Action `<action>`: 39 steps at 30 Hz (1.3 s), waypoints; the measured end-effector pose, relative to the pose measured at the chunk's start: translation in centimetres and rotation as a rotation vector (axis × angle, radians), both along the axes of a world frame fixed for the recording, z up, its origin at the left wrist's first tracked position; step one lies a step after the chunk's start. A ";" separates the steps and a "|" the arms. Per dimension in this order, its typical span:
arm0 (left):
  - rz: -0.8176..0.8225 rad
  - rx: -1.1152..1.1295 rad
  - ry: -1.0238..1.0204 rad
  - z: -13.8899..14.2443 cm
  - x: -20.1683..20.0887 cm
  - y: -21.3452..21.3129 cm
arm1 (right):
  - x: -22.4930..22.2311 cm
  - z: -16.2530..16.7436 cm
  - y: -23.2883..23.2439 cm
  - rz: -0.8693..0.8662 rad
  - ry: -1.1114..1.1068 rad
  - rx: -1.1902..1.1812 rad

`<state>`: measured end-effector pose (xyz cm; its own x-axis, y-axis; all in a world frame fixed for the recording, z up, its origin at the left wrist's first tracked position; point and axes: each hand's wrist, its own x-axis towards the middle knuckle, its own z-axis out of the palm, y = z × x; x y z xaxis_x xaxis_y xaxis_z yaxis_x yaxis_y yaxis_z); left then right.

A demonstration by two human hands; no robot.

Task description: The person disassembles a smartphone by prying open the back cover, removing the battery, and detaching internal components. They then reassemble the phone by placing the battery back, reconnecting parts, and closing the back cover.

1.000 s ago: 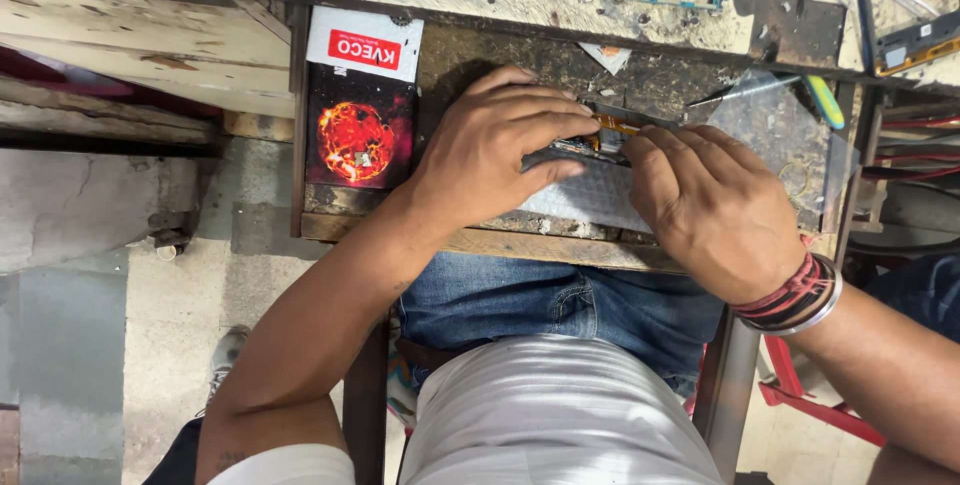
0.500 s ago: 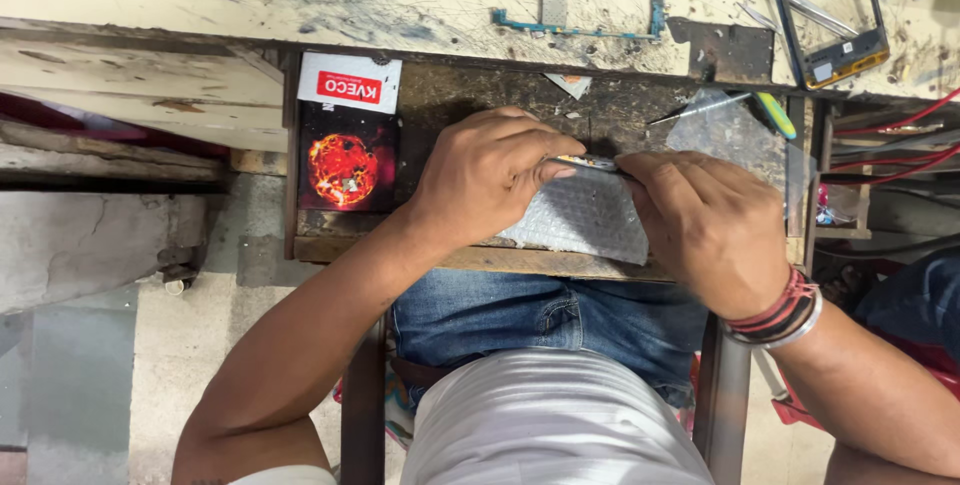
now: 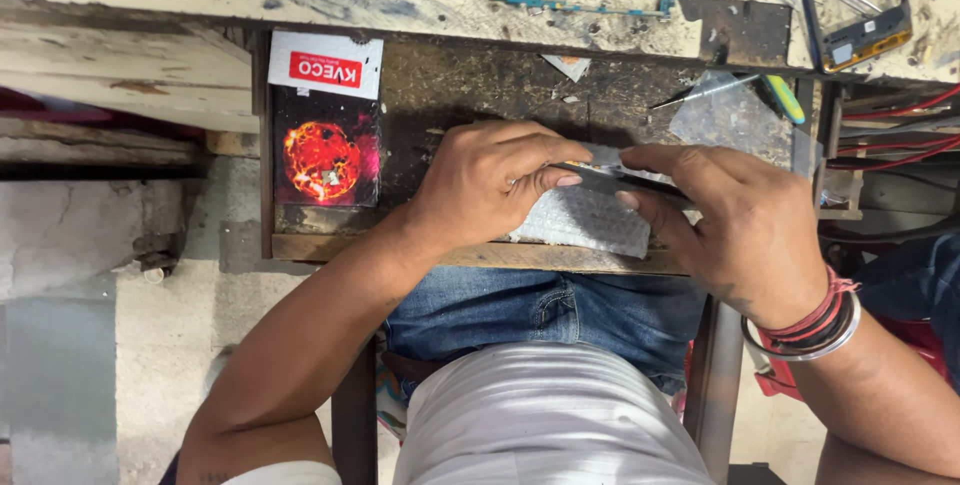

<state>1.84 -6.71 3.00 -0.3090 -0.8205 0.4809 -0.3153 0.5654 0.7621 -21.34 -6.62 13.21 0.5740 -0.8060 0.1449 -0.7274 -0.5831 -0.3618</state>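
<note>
Both the left hand (image 3: 480,190) and right hand (image 3: 745,230) close their fingers on a thin dark flat panel (image 3: 625,183), steadying it over a cushioning white bubble-wrap pad (image 3: 585,220) on the worn wooden counter (image 3: 470,85).

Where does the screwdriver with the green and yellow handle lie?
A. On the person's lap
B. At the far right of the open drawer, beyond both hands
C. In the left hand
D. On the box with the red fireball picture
B: the screwdriver lies in the drawer, untouched, beyond the right hand.
</note>
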 end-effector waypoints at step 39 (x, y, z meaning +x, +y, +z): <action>0.003 -0.016 0.041 -1.2 0.5 0.0 | 2.0 0.3 -2.6 0.152 0.095 0.069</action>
